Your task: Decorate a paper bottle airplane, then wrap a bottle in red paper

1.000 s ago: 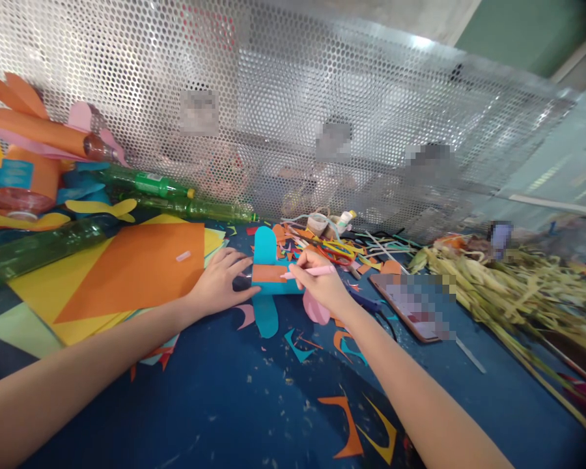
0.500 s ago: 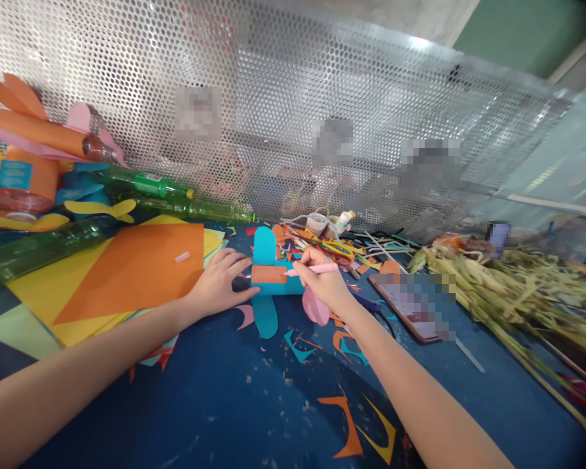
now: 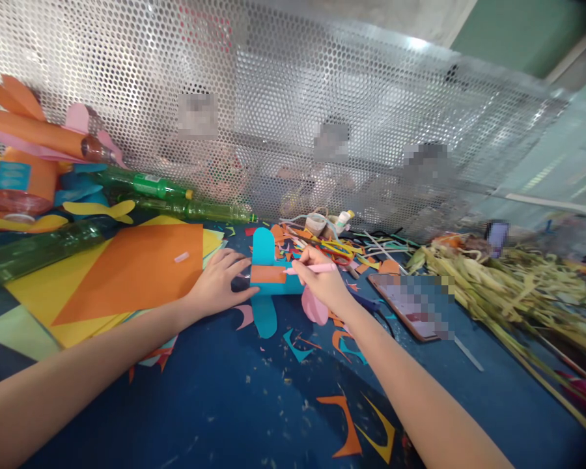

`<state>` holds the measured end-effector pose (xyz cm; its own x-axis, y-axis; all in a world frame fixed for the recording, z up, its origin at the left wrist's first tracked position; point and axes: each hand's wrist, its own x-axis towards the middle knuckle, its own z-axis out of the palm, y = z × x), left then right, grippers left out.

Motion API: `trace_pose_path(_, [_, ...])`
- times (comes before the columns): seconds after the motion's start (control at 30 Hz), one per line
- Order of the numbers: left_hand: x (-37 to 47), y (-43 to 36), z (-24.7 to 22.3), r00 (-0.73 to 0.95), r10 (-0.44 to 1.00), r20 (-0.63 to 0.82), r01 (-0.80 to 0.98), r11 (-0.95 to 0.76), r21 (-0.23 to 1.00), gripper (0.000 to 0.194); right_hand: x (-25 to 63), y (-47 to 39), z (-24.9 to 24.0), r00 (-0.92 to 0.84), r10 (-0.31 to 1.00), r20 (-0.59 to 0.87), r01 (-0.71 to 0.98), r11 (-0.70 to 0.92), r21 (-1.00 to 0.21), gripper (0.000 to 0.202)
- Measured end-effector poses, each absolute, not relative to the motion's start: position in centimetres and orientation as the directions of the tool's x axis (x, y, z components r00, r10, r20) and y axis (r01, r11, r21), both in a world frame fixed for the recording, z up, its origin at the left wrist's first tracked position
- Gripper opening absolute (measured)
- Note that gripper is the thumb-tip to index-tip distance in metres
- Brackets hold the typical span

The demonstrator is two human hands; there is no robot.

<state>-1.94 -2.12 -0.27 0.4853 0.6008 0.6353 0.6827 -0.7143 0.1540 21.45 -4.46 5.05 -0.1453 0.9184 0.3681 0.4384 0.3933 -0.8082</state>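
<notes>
In the middle of the table lies a toy plane [image 3: 293, 286], a bottle wrapped in blue paper with blue wings and a pink tail piece. A strip of orange paper [image 3: 266, 273] runs along its top. My left hand [image 3: 224, 280] holds the plane's left end between thumb and fingers, steadying it. Pinched in my right hand [image 3: 320, 280] is a pink marker [image 3: 317, 268], its tip at the right part of the orange strip. A pale pink cap [image 3: 181, 257] rests on the orange sheet [image 3: 146, 267] to the left.
Green bottles [image 3: 151, 185] and paper-covered bottle toys [image 3: 39, 137] crowd the left. Coloured scraps [image 3: 339, 426] litter the table [image 3: 200, 404]. A phone [image 3: 405, 306] and dried husks [image 3: 508, 293] lie right. People show behind the perforated metal screen [image 3: 278, 85].
The marker has shifted very slightly left along the orange strip. My left hand stays in place on the plane.
</notes>
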Motion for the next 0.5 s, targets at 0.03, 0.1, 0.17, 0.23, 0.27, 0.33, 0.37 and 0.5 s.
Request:
trace_pose_path(0.03, [-1.94, -2.14, -0.25, 0.487, 0.599, 0.636, 0.683, -0.715, 0.15, 0.042, 21.49, -4.43, 5.08, -0.144, 0.918, 0.369, 0.442, 0.394, -0.806, 0.025])
trace_pose_path(0.1, [-1.92, -2.19, -0.21, 0.487, 0.594, 0.64, 0.684, -0.715, 0.144, 0.042, 21.53, -4.39, 5.08, -0.149, 0.915, 0.374, 0.435, 0.401, -0.807, 0.026])
trace_pose_path(0.17, [-1.9, -2.2, -0.2, 0.487, 0.594, 0.641, 0.684, -0.716, 0.143, 0.042, 21.55, -4.36, 4.99, -0.158, 0.914, 0.374, 0.425, 0.405, -0.81, 0.025])
trace_pose_path(0.23, [-1.9, -2.18, -0.22, 0.485, 0.595, 0.641, 0.682, -0.716, 0.149, 0.041, 21.52, -4.35, 4.84, -0.162, 0.915, 0.369, 0.422, 0.402, -0.813, 0.024])
trace_pose_path(0.27, [-1.9, -2.16, -0.23, 0.484, 0.596, 0.641, 0.681, -0.717, 0.152, 0.041, 21.5, -4.35, 4.76, -0.166, 0.915, 0.367, 0.418, 0.402, -0.814, 0.024])
trace_pose_path(0.33, [-1.91, -2.11, -0.28, 0.482, 0.596, 0.642, 0.677, -0.718, 0.158, 0.04, 21.47, -4.34, 4.63, -0.181, 0.912, 0.368, 0.406, 0.41, -0.817, 0.023])
trace_pose_path(0.37, [-1.93, -2.09, -0.31, 0.481, 0.596, 0.643, 0.676, -0.719, 0.16, 0.04, 21.45, -4.34, 4.59, -0.19, 0.909, 0.371, 0.399, 0.417, -0.817, 0.023])
trace_pose_path(0.5, [-1.98, -2.05, -0.39, 0.483, 0.6, 0.638, 0.679, -0.717, 0.161, 0.04, 21.47, -4.32, 4.64, -0.187, 0.906, 0.379, 0.397, 0.422, -0.815, 0.023])
